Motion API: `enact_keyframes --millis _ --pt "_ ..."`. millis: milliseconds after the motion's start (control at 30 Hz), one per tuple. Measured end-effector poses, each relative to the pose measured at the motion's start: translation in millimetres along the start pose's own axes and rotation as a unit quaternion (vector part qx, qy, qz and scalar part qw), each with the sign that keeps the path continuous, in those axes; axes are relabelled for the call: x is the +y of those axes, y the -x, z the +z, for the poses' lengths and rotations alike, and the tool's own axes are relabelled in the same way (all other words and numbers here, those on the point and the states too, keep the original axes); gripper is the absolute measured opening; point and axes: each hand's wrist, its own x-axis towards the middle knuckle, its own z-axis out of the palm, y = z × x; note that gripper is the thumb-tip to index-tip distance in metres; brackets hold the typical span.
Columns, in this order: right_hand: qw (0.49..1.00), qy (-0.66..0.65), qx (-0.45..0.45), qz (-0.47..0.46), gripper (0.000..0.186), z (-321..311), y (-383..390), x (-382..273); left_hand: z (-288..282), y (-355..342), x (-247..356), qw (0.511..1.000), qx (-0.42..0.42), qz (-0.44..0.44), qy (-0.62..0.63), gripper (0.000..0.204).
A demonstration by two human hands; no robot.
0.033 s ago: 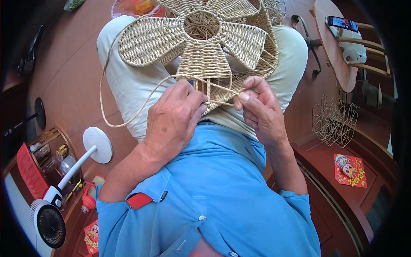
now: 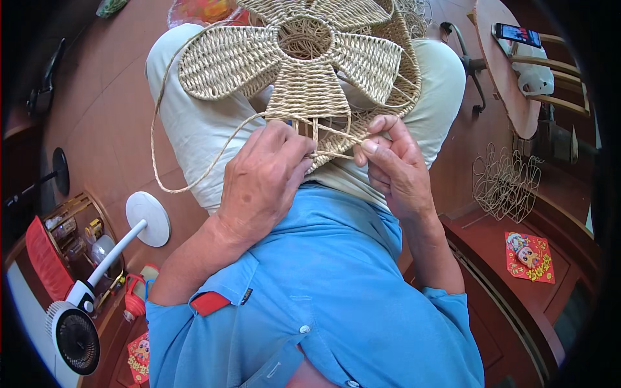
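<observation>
On my lap lies a woven straw flower piece with broad petals round an open centre, over a larger woven oval piece. My left hand is closed on the bare frame strands at the end of the bottom petal, its fingertips partly hidden. My right hand pinches a pale twisted cord between thumb and index finger, just right of that petal, with its other fingers curled. A long loop of the cord hangs to the left, over my leg and past it.
At left stand a white fan and a wooden rack with small items. At right are a wooden tabletop with a phone and plastic bag, wire frames and a red decorated card. A chair base is behind.
</observation>
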Motion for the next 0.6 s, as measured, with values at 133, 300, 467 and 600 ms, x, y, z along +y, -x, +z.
enact_keyframes --millis 133,300,467,600 --pt "0.999 -0.049 0.006 0.001 0.019 -3 1 2 16 -1 0 0.993 0.07 0.068 0.068 0.035" --pt "0.997 -0.067 0.025 0.006 0.015 -10 1 -3 36 1 -5 0.99 0.071 0.116 0.046 0.046" --pt "0.989 -0.105 0.089 -0.049 0.012 -46 6 -19 49 -2 -10 0.979 0.125 0.156 0.042 0.045" --pt "0.979 -0.085 0.14 -0.125 0.013 -118 21 -38 53 -2 -9 0.978 0.135 0.158 0.021 0.045"
